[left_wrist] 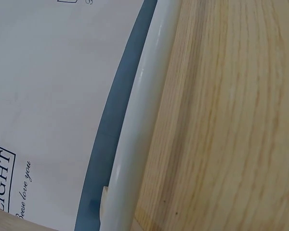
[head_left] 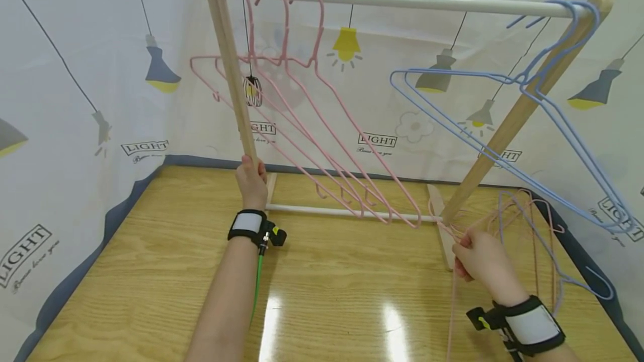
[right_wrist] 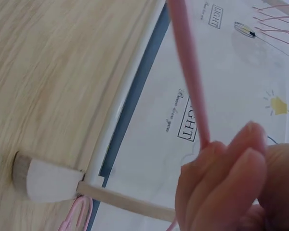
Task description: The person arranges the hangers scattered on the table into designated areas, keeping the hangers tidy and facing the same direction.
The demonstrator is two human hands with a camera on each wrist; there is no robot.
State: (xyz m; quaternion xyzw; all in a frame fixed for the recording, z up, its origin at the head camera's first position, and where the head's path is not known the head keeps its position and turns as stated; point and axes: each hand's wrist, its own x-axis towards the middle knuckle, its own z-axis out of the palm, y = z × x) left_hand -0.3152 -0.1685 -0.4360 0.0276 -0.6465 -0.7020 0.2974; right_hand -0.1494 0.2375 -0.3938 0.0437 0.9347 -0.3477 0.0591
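Note:
In the head view my left hand (head_left: 251, 183) grips the left wooden post (head_left: 232, 82) of a clothes rack near its base. The left wrist view shows mostly the rack's white lower bar (left_wrist: 142, 106), with a sliver of finger at the left edge. My right hand (head_left: 485, 261), beside the rack's right foot (head_left: 446, 244), pinches a pink clothes hanger (right_wrist: 189, 72); its thin rod runs out past the curled fingers in the right wrist view. Three pink hangers (head_left: 318, 32) hang at the left of the top rail (head_left: 392, 0), two blue hangers (head_left: 550, 52) at its right end.
Behind and right of my right hand lies a tangle of pink hangers and a blue hanger (head_left: 545, 239) on the wooden table (head_left: 332, 284). A patterned cloth (head_left: 166, 27) stands around the back and sides. The right post (head_left: 503, 122) leans outward in this view.

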